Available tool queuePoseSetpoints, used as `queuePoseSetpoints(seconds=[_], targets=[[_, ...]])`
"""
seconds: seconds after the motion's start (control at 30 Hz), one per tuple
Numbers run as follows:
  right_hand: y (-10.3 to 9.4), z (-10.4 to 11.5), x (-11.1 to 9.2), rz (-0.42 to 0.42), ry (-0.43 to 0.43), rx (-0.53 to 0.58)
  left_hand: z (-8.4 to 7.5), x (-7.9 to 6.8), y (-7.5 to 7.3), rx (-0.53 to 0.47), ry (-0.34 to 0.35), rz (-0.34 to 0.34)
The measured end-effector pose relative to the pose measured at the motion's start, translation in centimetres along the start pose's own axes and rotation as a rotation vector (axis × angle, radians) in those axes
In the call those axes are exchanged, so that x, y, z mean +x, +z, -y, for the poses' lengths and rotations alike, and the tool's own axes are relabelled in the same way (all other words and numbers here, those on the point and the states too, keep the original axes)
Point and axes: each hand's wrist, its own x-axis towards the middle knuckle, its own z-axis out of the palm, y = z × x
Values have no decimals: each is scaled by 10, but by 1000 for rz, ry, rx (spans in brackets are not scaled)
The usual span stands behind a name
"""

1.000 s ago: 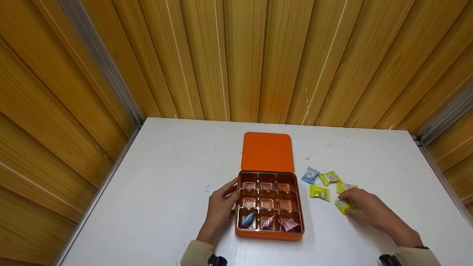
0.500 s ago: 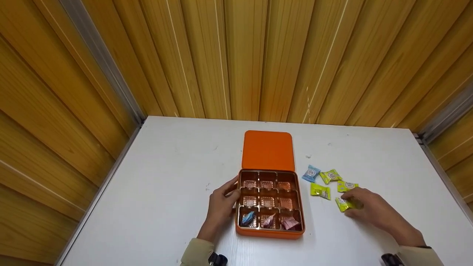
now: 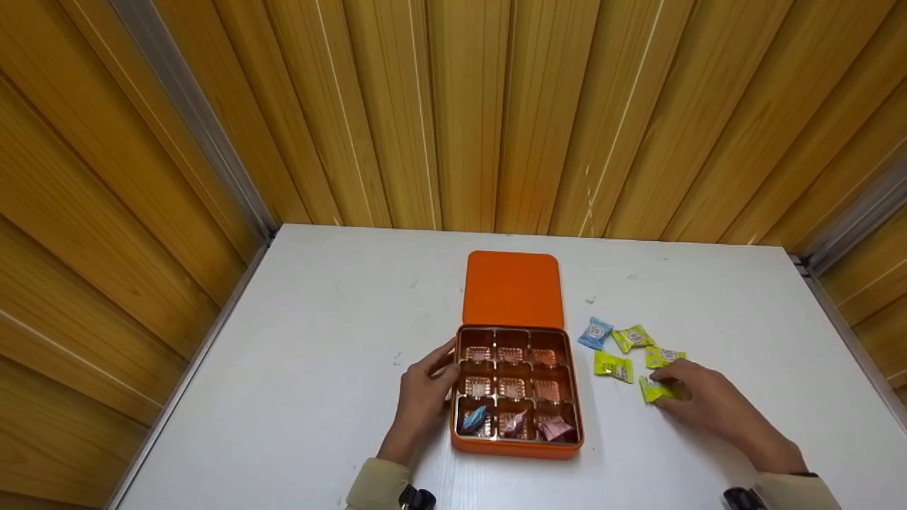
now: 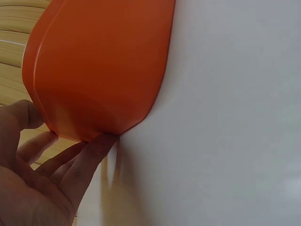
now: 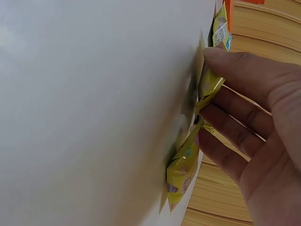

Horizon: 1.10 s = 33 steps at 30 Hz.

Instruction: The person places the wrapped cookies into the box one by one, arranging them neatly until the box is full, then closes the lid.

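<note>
The left sleeve (image 3: 375, 483) and the right sleeve (image 3: 795, 490) were plain beige, with a rounded black device (image 3: 418, 499) worn beside each.

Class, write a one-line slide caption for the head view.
Left hand holds an open orange box while the right hand pinches a yellow-green sweet.

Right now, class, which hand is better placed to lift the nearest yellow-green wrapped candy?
The right hand, most likely: it pinches that yellow-green wrapped candy, while the left hand is across the open orange rectangular box, touching its left side.
</note>
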Motion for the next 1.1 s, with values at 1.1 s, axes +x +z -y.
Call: queuePoseSetpoints(seconds=[1.1], targets=[[10, 6, -6, -202, -139, 25, 2, 2, 0, 7, -43, -8]])
